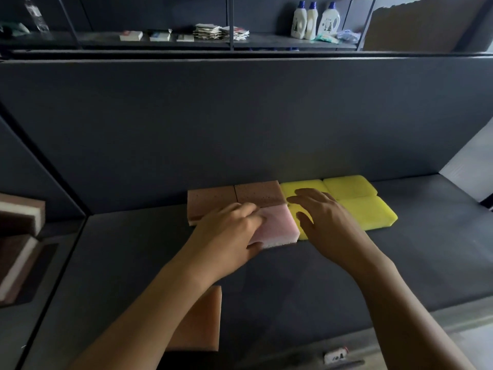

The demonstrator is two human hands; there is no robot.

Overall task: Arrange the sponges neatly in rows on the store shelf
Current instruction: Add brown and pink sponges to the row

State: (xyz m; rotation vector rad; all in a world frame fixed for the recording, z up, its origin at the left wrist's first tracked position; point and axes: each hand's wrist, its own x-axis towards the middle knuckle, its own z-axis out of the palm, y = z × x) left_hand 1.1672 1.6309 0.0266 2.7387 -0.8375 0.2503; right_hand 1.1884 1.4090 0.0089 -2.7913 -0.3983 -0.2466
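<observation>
The pink sponge (274, 225) lay in the front row on the dark shelf (400, 263). Its far edge met the two brown sponges (212, 200) behind it, and its right side touched the yellow sponges (349, 186). The left hand (229, 236) held it in a narrow grip, fingers curled over the top and thumb at the near edge. The right hand (328, 222) was spread wide over the left yellow pair and held nothing. I could not tell whether it pressed down. It hid most of the front yellow sponge beside the pink one.

The back panel (240, 116) rose straight up behind the rows, closing that side. An orange sponge (202, 319) lay well apart near the shelf's front edge, partly under the left forearm. Right of the yellow block the shelf ran on open to a side wall. Past a divider on the left stood a stack of brown-and-white sponges (18, 217). Detergent bottles (310, 21) and a cardboard sheet (421, 25) stood far behind.
</observation>
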